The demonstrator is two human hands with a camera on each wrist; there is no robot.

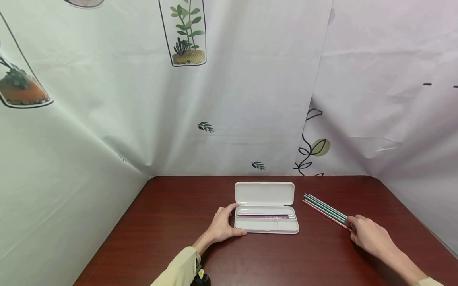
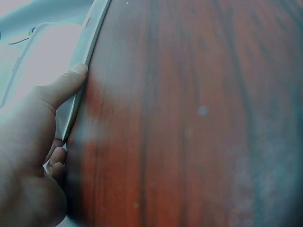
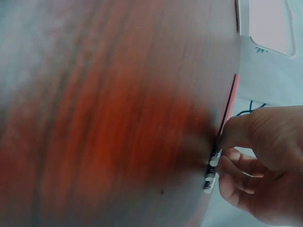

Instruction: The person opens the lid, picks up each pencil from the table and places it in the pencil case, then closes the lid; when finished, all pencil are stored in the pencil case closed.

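Observation:
A white pencil case (image 1: 266, 225) lies on the table with its lid (image 1: 264, 193) raised at the back. Inside it, in the long rear compartment, rest a few pencils (image 1: 262, 216), pink and dark purple. My left hand (image 1: 222, 225) holds the case at its left end, thumb on the front edge and fingers by the back corner. To the right of the case several green and pink pencils (image 1: 325, 209) lie side by side on a slant. My right hand (image 1: 370, 235) pinches a pink pencil (image 3: 230, 104) near its white-eraser end; other eraser ends (image 3: 209, 182) show below the thumb.
The dark red-brown wooden table (image 1: 171, 206) has rounded back corners. A pale curtain (image 1: 250, 99) printed with plants hangs behind it and along both sides. A black band (image 1: 199, 274) with a device sits on the left wrist.

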